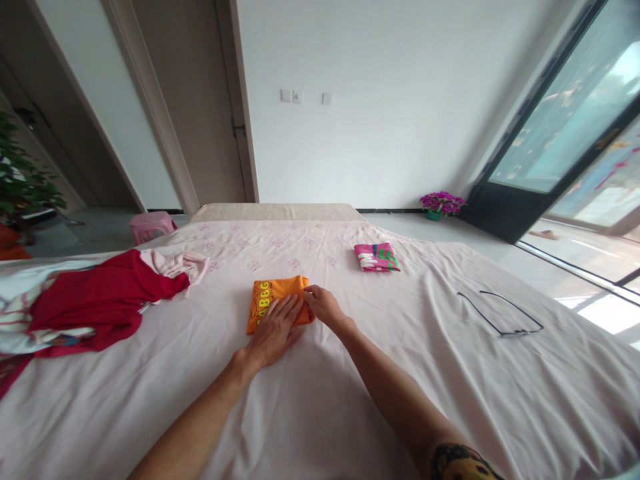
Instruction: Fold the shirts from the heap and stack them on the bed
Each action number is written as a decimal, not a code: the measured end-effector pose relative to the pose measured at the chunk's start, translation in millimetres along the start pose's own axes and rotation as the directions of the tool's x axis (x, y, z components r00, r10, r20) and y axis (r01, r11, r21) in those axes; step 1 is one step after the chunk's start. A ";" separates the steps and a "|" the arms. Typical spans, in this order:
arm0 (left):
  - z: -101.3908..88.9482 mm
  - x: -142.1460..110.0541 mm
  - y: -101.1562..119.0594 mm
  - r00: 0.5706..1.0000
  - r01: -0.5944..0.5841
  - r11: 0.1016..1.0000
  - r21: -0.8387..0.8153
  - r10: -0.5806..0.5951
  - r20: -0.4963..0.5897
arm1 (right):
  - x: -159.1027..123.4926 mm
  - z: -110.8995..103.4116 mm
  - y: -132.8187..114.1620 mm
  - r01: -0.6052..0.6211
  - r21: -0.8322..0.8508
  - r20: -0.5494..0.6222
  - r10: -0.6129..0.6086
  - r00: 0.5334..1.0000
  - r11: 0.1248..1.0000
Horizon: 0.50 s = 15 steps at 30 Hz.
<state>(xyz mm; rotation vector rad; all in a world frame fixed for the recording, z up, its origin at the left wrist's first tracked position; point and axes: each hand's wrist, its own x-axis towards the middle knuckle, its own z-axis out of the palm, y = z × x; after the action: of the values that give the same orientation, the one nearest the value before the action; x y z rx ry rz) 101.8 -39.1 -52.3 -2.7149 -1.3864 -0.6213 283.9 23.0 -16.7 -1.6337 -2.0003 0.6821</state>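
An orange garment [261, 301] with dark printing and yellow letters lies folded into a small rectangle on the pale bed sheet [380, 373]. My left hand [277, 328] rests flat across its near side, fingers stretched out over the cloth. At the garment's right edge my right hand [324, 304] has its fingers closed in a pinch on the fabric. Part of the orange cloth is hidden under my hands. Farther off to the right sits a folded pink garment [376, 257] with white and green printing, apart from both hands.
A loose heap of red clothes [107, 293] with white and pale pink pieces lies at the left. Black-framed glasses [520, 331] rest on the sheet at the right. Beyond the bed stand a pink stool [153, 227] and a pot of purple flowers [442, 203].
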 end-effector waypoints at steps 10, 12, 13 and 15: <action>3.8 15.9 -0.7 0.960 0.185 0.959 -0.214 -0.223 -0.171 | 6.9 0.9 9.8 0.072 0.167 0.118 -0.092 0.989 0.983; 2.0 20.8 -0.7 0.930 0.213 0.935 -0.283 -0.283 -0.235 | 5.3 3.0 13.2 0.126 0.161 0.099 -0.143 0.985 0.979; 1.2 23.3 0.2 0.920 0.211 0.929 -0.303 -0.294 -0.260 | 4.8 4.1 14.2 0.148 0.150 0.087 -0.162 0.983 0.978; 1.4 27.9 3.8 0.920 0.186 0.934 -0.306 -0.275 -0.279 | 4.4 5.5 15.7 0.163 0.142 0.075 -0.175 0.982 0.976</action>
<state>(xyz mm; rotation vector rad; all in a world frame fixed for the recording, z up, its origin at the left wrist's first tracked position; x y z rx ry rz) 119.8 -19.6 -42.9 -2.4915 -1.6503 -1.2958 291.4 29.5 -30.7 -1.3593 -2.0773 0.8176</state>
